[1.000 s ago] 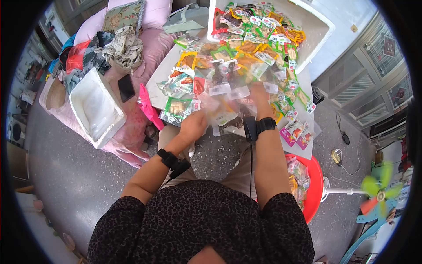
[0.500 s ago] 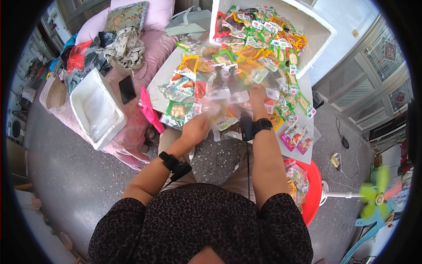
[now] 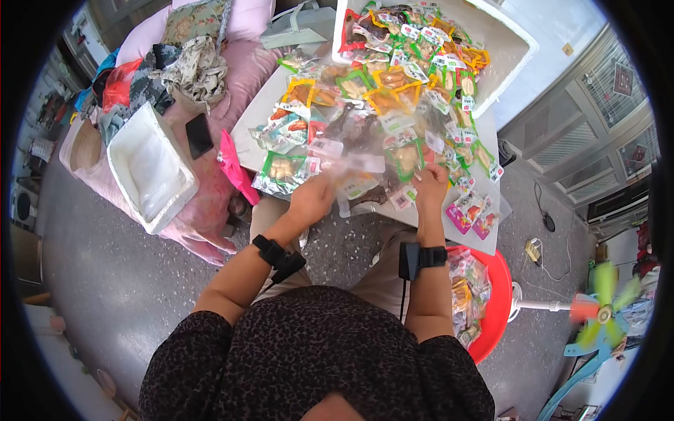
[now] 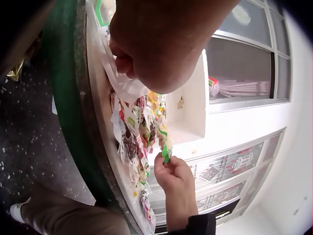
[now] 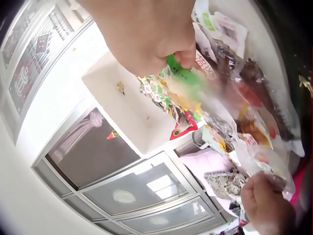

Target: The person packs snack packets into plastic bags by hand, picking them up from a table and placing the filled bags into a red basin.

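Observation:
The left hand (image 3: 311, 199) grips the edge of a clear plastic bag (image 3: 351, 165) near the table's front edge; in the left wrist view its fingers curl into the clear plastic. Between finger and thumb the right hand (image 3: 430, 184) pinches a green-edged food packet (image 3: 406, 158), which is held up right of the bag. The green corner (image 5: 177, 67) shows under the right hand (image 5: 156, 39) in the right wrist view. Many sealed food packets (image 3: 298, 92) lie over the white table (image 3: 242, 133), beyond and beside both hands.
A white foam box (image 3: 516, 67) full of packets stands at the table's far right. A red tub (image 3: 500, 295) with packets is below the right corner, near a fan (image 3: 604, 313). On the pink-covered bed at left are an empty foam box (image 3: 151, 168) and a phone (image 3: 199, 135).
The right hand has drawn back from the packets toward the body and right, with the green-edged packet now in its fingers. The left hand has stayed nearly in place on the clear bag.

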Available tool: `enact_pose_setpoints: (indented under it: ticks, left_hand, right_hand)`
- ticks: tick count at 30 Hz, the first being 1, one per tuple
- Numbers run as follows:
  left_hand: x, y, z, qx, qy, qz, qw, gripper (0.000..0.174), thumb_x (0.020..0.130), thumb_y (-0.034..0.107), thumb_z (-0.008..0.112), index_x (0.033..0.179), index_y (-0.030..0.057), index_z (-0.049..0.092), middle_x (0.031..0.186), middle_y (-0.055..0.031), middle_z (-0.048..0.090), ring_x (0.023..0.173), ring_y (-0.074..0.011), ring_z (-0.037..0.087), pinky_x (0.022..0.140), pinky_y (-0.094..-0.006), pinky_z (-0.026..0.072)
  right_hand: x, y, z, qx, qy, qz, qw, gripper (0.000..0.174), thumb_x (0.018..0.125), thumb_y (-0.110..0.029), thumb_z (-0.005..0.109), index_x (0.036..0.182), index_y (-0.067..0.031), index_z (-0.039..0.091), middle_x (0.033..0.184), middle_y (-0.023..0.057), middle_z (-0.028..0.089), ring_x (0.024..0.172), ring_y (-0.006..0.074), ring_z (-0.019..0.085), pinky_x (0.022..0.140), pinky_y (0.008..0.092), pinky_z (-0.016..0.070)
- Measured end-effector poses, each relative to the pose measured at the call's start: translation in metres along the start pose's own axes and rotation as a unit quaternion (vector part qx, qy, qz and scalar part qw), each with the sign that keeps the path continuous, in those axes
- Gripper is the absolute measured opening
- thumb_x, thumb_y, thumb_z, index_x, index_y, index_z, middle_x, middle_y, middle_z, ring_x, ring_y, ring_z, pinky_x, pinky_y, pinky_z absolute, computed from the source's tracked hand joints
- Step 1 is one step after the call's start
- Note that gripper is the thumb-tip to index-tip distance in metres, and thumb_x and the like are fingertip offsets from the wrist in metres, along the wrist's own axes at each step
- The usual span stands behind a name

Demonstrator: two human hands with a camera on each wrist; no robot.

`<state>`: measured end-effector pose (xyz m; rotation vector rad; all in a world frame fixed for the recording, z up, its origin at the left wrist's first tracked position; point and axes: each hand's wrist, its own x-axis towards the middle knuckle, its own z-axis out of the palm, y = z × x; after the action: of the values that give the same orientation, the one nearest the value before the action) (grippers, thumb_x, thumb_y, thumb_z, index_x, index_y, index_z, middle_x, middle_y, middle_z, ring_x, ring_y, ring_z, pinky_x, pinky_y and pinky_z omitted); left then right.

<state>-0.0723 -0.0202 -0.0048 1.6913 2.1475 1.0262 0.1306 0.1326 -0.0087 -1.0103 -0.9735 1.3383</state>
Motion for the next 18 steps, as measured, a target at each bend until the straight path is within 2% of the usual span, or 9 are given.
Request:
enact_pose_setpoints:
  ticks: [3, 6, 9, 12, 13, 15, 16, 18]
  left_hand:
    - [-0.001, 0.001, 0.000, 0.006, -0.004, 0.013, 1.000, 0.013, 0.074, 0.016, 0.044, 0.076, 0.0039, 0.048, 0.072, -0.0164, 0.052, 0.070, -0.0326, 0.052, 0.060, -0.0397, 0.0413]
    - [-0.003, -0.001, 0.004, 0.011, -0.011, 0.000, 1.000, 0.014, 0.074, 0.017, 0.043, 0.076, 0.0040, 0.048, 0.073, -0.0158, 0.052, 0.070, -0.0326, 0.052, 0.060, -0.0397, 0.0414]
    - [-0.006, -0.003, 0.009, 0.011, -0.007, 0.010, 1.000, 0.014, 0.075, 0.017, 0.043, 0.076, 0.0043, 0.047, 0.074, -0.0148, 0.052, 0.071, -0.0322, 0.051, 0.061, -0.0397, 0.0415]
    - [-0.008, -0.010, 0.017, 0.026, -0.010, 0.021, 0.999, 0.014, 0.076, 0.018, 0.043, 0.076, 0.0046, 0.047, 0.075, -0.0140, 0.052, 0.072, -0.0316, 0.051, 0.061, -0.0399, 0.0415]
    - [-0.009, -0.010, 0.017, 0.031, -0.008, 0.020, 0.999, 0.014, 0.076, 0.018, 0.043, 0.076, 0.0047, 0.047, 0.075, -0.0139, 0.052, 0.072, -0.0315, 0.051, 0.061, -0.0401, 0.0415]
    - [-0.010, -0.009, 0.019, 0.038, -0.004, 0.024, 0.999, 0.014, 0.076, 0.019, 0.042, 0.076, 0.0049, 0.046, 0.074, -0.0138, 0.052, 0.072, -0.0314, 0.051, 0.062, -0.0404, 0.0415]
    - [-0.010, -0.008, 0.019, 0.040, -0.005, 0.025, 0.999, 0.014, 0.077, 0.019, 0.042, 0.076, 0.0050, 0.046, 0.074, -0.0138, 0.052, 0.072, -0.0315, 0.051, 0.062, -0.0405, 0.0415]
    - [-0.010, -0.008, 0.019, 0.043, -0.008, 0.029, 0.999, 0.014, 0.077, 0.019, 0.042, 0.076, 0.0051, 0.046, 0.074, -0.0136, 0.052, 0.072, -0.0317, 0.051, 0.062, -0.0408, 0.0414]
  right_hand:
    - [-0.026, 0.015, -0.004, 0.126, -0.007, 0.045, 0.991, 0.015, 0.073, -0.002, 0.048, 0.087, -0.0044, 0.044, 0.079, 0.0063, 0.049, 0.068, 0.0138, 0.052, 0.056, 0.0279, 0.0467]
    - [-0.046, 0.028, -0.003, 0.130, 0.000, 0.082, 0.988, 0.016, 0.074, -0.004, 0.050, 0.089, -0.0046, 0.043, 0.082, 0.0066, 0.048, 0.067, 0.0142, 0.051, 0.057, 0.0296, 0.0475]
    - [-0.056, 0.027, -0.004, -0.017, -0.046, 0.131, 0.990, 0.016, 0.073, -0.008, 0.051, 0.087, -0.0042, 0.044, 0.076, 0.0053, 0.049, 0.067, 0.0126, 0.051, 0.055, 0.0254, 0.0454]
    - [-0.052, 0.006, -0.005, -0.245, -0.127, 0.071, 0.958, 0.021, 0.071, -0.011, 0.053, 0.088, -0.0016, 0.044, 0.071, 0.0068, 0.050, 0.064, 0.0167, 0.051, 0.054, 0.0263, 0.0428]
    - [-0.045, 0.005, -0.007, -0.333, -0.131, -0.001, 0.934, 0.023, 0.070, -0.012, 0.053, 0.088, -0.0008, 0.044, 0.070, 0.0080, 0.050, 0.064, 0.0190, 0.051, 0.054, 0.0279, 0.0421]
    - [-0.025, 0.000, -0.009, -0.495, -0.129, -0.147, 0.847, 0.027, 0.068, -0.014, 0.054, 0.088, 0.0010, 0.044, 0.068, 0.0105, 0.051, 0.063, 0.0236, 0.051, 0.054, 0.0310, 0.0408]
    - [-0.018, 0.001, -0.008, -0.453, -0.120, -0.163, 0.868, 0.035, 0.066, -0.017, 0.057, 0.091, 0.0030, 0.045, 0.076, 0.0166, 0.053, 0.070, 0.0308, 0.051, 0.063, 0.0348, 0.0411]
    - [-0.006, 0.000, -0.001, -0.475, -0.125, -0.162, 0.856, 0.038, 0.065, -0.019, 0.059, 0.092, 0.0038, 0.045, 0.082, 0.0184, 0.054, 0.077, 0.0314, 0.052, 0.067, 0.0346, 0.0409]
